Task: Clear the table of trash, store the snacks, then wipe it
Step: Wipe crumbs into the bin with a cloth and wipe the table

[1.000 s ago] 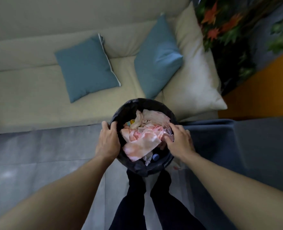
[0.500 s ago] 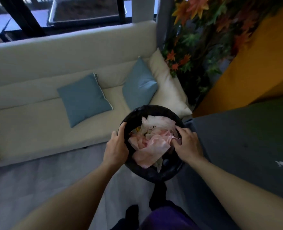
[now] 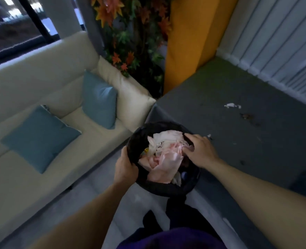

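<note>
Left hand and right hand grip opposite rims of the black bin (full of crumpled paper).

trash bin swung right toward grey table, white scrap now visible

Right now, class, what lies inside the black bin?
Crumpled pink and white paper fills the black bin; a yellow scrap and a bluish round thing peek out beside it. Anything beneath the paper is covered.

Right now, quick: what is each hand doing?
Left hand: grips the left rim of the black trash bin.
Right hand: grips the bin's right rim, fingers curled over the edge.
</note>
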`<state>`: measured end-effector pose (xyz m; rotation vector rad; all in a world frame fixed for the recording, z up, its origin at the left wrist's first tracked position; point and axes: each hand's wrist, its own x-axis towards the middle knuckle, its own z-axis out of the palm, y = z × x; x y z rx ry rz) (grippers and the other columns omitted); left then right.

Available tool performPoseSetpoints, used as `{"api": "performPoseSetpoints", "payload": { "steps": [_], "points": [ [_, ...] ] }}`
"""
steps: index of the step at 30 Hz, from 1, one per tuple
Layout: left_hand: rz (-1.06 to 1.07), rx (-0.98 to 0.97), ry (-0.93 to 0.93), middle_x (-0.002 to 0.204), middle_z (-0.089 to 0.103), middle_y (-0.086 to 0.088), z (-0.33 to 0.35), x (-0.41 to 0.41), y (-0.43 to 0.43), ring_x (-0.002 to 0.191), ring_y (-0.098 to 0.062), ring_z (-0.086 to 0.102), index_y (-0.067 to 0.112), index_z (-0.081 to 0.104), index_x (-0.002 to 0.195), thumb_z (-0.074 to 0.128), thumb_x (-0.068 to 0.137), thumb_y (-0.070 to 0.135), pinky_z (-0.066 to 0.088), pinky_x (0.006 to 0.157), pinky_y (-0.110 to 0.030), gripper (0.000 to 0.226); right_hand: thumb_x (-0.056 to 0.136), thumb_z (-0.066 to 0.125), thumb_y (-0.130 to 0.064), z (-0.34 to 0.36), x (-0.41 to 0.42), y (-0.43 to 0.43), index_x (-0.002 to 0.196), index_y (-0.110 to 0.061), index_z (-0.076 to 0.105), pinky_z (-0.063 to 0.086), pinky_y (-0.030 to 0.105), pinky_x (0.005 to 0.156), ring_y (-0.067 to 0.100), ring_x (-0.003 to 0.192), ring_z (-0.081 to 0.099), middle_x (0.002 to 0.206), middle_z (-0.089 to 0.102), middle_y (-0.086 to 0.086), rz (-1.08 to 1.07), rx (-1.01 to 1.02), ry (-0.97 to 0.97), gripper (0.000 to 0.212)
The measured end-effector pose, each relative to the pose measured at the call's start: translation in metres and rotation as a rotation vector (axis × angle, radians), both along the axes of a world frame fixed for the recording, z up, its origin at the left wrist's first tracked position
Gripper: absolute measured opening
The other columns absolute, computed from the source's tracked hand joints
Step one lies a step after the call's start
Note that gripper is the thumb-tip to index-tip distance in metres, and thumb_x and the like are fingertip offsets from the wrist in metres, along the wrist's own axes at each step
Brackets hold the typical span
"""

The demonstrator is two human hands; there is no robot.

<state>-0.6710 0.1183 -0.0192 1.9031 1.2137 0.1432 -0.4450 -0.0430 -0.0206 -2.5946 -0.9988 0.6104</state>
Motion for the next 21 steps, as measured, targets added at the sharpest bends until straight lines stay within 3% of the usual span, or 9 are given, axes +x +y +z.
{"api": "performPoseSetpoints", "payload": {
  "steps": [3,6,9,14,21],
  "points": [
    [-0.051,-0.087,0.106,0.117,0.042,-0.017,-0.008,0.009,-0.023,0.100,-0.032,0.048,0.012,0.034,0.129,0.040,0.086,-0.006,0.044,0.080,-0.038,0.047,0.093,0.058,-0.045,-0.006,-0.003,-0.035,0.151,-0.027,0.039,0.040,0.039,0.106,0.027,0.130,0.042,0.145,0.048,-0.002,-0.056,-0.007,0.028,0.063],
    [-0.204,-0.050,0.122,0.126,0.042,-0.022,-0.014,0.015,-0.052,0.112,-0.033,0.048,0.002,0.027,0.138,0.049,0.085,-0.004,0.044,0.086,-0.040,0.057,0.094,0.057,-0.047,-0.012,-0.002,-0.066,0.151,-0.028,0.038,0.040,0.038,0.106,0.027,0.130,0.041,0.145,0.047,-0.002,-0.116,-0.019,0.051,0.064],
    [-0.299,0.008,0.122,0.127,0.042,-0.021,-0.018,0.021,-0.079,0.109,-0.036,0.052,0.005,0.018,0.147,0.050,0.087,0.001,0.048,0.087,-0.044,0.068,0.093,0.057,-0.049,-0.018,0.002,-0.094,0.150,-0.027,0.040,0.043,0.039,0.103,0.027,0.126,0.045,0.141,0.049,-0.001,-0.145,-0.028,0.054,0.064],
    [-0.243,-0.036,0.204,0.130,0.045,-0.019,-0.021,0.032,-0.117,0.109,-0.040,0.055,0.014,0.020,0.146,0.046,0.090,0.003,0.046,0.083,-0.046,0.063,0.093,0.055,-0.054,-0.029,0.014,-0.135,0.146,-0.024,0.045,0.043,0.037,0.102,0.027,0.122,0.050,0.137,0.053,-0.001,-0.127,-0.017,0.032,0.062],
    [-0.119,-0.089,0.350,0.132,0.040,-0.028,-0.030,0.039,-0.157,0.111,-0.047,0.052,0.009,0.016,0.144,0.054,0.084,0.000,0.048,0.091,-0.057,0.071,0.092,0.057,-0.048,-0.029,0.053,-0.176,0.136,-0.021,0.057,0.045,0.041,0.101,0.027,0.119,0.053,0.129,0.060,0.001,-0.159,0.076,-0.032,0.052]
  ]
}}
